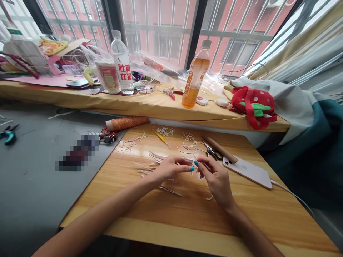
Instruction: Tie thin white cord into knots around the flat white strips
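Observation:
Over the middle of the wooden table, my left hand (175, 167) and my right hand (215, 176) meet fingertip to fingertip. Both pinch a thin white cord (193, 162), whose loose end hangs below my right hand toward the tabletop. The knot or loop between the fingers is too small to make out. Beneath and beside my left hand lie several cut white cord pieces (170, 191). A loose coil of white cord (189, 142) rests just beyond my hands. Black-handled scissors (214, 152) lie to the right of the coil.
Yellow tweezers (160, 137), small white pieces (165, 131) and thin cords (132, 142) lie at the table's (160, 217) far side. A cardboard tube (221, 150) leans on a phone (249, 171) with a cable. Two bottles (193, 80) and a red bag (253, 103) stand on the window ledge.

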The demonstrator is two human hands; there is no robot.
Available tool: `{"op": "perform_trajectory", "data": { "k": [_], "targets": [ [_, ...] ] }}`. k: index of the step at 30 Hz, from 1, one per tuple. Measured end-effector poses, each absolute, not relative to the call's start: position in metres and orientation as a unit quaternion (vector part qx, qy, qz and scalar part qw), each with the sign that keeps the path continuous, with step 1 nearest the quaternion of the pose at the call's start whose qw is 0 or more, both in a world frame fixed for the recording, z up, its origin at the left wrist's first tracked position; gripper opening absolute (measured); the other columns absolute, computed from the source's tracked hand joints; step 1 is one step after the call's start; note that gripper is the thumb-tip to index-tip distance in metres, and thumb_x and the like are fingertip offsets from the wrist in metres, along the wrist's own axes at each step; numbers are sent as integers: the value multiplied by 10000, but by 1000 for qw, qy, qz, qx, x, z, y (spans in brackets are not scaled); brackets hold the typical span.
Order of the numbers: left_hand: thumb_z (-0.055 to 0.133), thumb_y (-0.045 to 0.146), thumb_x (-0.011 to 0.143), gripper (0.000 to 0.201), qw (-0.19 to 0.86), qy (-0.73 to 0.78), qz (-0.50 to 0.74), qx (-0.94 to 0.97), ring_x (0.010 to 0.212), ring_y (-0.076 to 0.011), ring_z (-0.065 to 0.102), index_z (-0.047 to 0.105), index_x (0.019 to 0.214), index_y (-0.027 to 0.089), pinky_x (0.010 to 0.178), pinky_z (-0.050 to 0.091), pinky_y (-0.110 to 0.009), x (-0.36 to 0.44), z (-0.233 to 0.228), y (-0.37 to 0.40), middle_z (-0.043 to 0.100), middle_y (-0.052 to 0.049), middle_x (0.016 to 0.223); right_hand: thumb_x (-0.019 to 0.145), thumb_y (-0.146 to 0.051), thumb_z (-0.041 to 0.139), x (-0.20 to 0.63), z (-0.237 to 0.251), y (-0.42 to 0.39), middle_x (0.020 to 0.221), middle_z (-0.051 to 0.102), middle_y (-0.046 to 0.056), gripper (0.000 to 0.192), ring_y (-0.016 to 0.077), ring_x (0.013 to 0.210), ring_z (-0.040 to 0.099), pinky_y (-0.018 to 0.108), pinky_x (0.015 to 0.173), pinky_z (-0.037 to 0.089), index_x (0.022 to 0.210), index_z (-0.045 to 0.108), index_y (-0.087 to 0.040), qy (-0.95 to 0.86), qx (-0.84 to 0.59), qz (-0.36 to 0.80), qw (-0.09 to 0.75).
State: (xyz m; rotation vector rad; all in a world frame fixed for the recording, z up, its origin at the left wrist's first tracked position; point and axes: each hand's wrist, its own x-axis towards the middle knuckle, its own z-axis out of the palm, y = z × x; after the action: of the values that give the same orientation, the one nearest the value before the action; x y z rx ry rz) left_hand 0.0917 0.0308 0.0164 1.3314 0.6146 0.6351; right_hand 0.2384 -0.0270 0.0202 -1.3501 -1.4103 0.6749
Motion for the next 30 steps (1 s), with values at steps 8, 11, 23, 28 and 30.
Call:
{"op": "perform_trajectory", "data": {
  "k": [8, 11, 23, 28, 30],
  "targets": [
    [632, 255, 619, 126, 660, 327, 273, 619, 614, -91, 500, 614, 662, 139, 611, 364, -218, 93, 17, 31, 588, 17, 636, 758, -325, 524, 239, 19, -27, 675, 553, 12, 162, 121, 559, 501, 232, 472, 416, 821, 564, -182, -577, -570, 272, 518],
    [628, 244, 608, 115, 645, 325, 225, 654, 587, -88, 481, 601, 613, 132, 560, 351, -207, 89, 23, 34, 565, 17, 597, 762, -340, 510, 241, 18, -25, 724, 567, 28, 182, 132, 585, 519, 235, 479, 422, 828, 561, -177, -585, -581, 267, 499],
    [543, 225, 670, 103, 490, 352, 410, 685, 474, -50, 404, 560, 701, 129, 449, 307, -174, 85, 68, 102, 504, 24, 558, 821, -222, 362, 266, 21, -12, 843, 589, 94, 198, 202, 745, 544, 296, 615, 386, 838, 548, -156, -655, -685, -74, 310],
    [504, 224, 696, 104, 370, 368, 503, 689, 463, -56, 420, 552, 690, 133, 476, 331, -186, 107, 77, 147, 525, 15, 551, 818, -197, 363, 277, 28, -14, 788, 596, 81, 211, 169, 602, 530, 260, 457, 272, 833, 569, -151, -588, -754, -204, 209],
    [492, 227, 702, 112, 296, 421, 486, 706, 537, -83, 478, 562, 683, 142, 533, 358, -200, 110, 66, 159, 561, -1, 590, 818, -197, 368, 281, 31, -16, 768, 593, 84, 213, 149, 536, 510, 257, 427, 219, 828, 575, -148, -554, -782, -229, 168]
  ]
}}
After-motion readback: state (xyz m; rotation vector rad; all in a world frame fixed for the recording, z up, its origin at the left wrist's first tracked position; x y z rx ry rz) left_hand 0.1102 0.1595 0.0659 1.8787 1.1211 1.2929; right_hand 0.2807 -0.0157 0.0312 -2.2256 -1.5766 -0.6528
